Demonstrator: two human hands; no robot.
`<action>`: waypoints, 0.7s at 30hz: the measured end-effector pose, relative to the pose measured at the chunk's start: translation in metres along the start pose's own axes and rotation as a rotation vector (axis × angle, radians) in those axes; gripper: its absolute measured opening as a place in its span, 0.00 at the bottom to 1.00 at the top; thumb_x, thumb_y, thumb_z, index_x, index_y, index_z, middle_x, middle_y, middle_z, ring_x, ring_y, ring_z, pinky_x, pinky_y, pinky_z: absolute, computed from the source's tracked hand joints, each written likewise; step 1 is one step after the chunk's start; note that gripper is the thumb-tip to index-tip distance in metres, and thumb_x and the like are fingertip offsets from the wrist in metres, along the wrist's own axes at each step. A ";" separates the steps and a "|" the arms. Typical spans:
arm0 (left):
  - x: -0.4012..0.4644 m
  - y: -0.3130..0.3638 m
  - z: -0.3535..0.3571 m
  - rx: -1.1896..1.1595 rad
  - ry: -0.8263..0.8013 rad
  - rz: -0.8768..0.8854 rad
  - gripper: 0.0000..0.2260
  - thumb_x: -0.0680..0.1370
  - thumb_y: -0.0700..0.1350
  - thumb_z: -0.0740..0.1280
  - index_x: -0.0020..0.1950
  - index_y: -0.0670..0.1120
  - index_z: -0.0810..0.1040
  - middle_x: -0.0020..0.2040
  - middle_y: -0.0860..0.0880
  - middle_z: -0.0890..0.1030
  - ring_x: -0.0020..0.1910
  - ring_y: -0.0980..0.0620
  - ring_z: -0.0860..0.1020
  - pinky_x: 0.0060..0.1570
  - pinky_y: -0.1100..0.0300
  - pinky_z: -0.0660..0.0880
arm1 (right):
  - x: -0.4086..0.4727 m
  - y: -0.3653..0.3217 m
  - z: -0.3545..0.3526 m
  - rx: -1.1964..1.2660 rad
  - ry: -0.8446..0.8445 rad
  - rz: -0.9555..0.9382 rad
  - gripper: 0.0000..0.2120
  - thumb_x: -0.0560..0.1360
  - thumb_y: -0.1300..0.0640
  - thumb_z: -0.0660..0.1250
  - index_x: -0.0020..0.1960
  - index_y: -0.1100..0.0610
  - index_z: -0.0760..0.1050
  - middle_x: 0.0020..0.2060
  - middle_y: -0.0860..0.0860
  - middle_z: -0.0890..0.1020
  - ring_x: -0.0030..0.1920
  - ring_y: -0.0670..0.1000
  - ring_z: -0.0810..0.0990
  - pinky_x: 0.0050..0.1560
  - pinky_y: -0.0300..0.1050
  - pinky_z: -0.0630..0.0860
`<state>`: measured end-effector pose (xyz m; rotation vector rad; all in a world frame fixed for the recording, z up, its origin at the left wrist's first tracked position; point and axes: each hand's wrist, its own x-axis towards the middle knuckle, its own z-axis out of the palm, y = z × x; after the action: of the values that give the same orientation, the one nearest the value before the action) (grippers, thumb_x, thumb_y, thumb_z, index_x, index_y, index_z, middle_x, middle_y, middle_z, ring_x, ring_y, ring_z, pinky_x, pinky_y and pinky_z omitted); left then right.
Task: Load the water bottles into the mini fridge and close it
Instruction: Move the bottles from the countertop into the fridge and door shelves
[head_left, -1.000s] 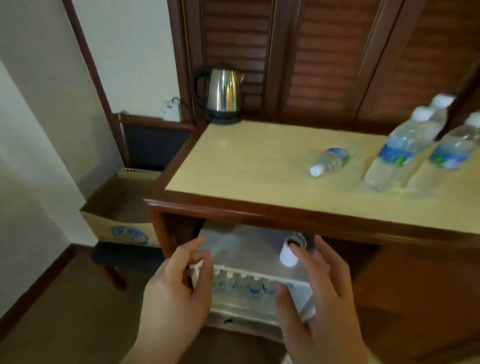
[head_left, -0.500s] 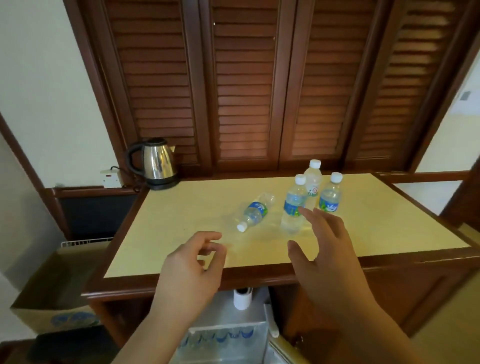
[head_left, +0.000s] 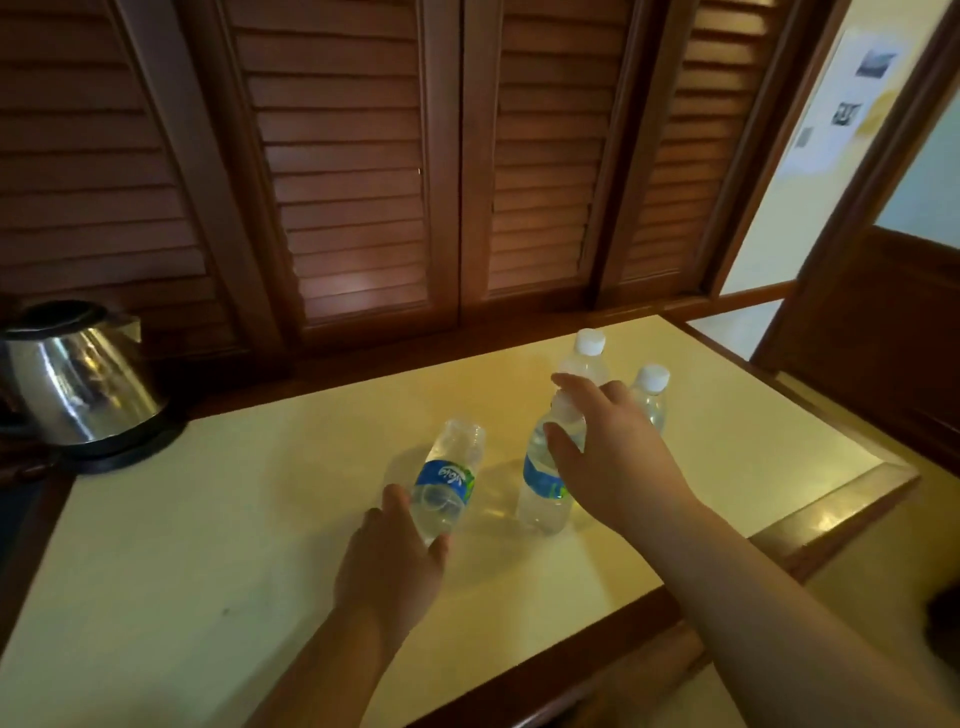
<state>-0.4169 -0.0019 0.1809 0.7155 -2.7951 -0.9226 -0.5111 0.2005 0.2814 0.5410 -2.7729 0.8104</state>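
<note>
On the bench (head_left: 208, 545), where both hands hovered half a second ago, the lying water bottle (head_left: 445, 480) is now gripped by the left hand (head_left: 389, 566) and the nearest upright water bottle (head_left: 545, 467) by the right hand (head_left: 608, 452), so loading can proceed.

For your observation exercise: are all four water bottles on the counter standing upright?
No: the bottle gripped by the left hand lies on its side on the counter, while the other three stand.

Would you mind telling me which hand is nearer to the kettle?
Left. The left hand holds the lying bottle, right of the kettle; the right hand is farther right.
</note>
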 end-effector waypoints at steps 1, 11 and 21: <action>0.003 -0.003 0.003 -0.036 0.012 0.009 0.22 0.76 0.56 0.73 0.61 0.52 0.66 0.50 0.50 0.80 0.49 0.47 0.82 0.44 0.56 0.77 | 0.000 0.002 0.004 0.009 0.032 0.005 0.22 0.81 0.47 0.67 0.74 0.42 0.67 0.60 0.49 0.74 0.56 0.53 0.78 0.55 0.50 0.79; -0.048 -0.003 -0.003 -0.189 0.229 0.092 0.12 0.79 0.50 0.71 0.57 0.50 0.72 0.49 0.47 0.81 0.45 0.44 0.81 0.43 0.50 0.78 | -0.079 0.018 -0.022 0.101 0.178 -0.071 0.12 0.76 0.53 0.75 0.57 0.47 0.78 0.47 0.41 0.72 0.42 0.42 0.76 0.40 0.31 0.71; -0.207 0.038 -0.050 -0.007 0.551 0.523 0.12 0.80 0.50 0.71 0.62 0.48 0.83 0.49 0.50 0.75 0.43 0.53 0.76 0.40 0.69 0.69 | -0.228 0.049 -0.084 0.242 0.150 -0.090 0.11 0.74 0.46 0.73 0.56 0.41 0.79 0.47 0.39 0.76 0.49 0.38 0.77 0.39 0.26 0.74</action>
<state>-0.2369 0.0949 0.2517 0.1670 -2.2987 -0.5310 -0.3153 0.3503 0.2615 0.6138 -2.5114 1.1245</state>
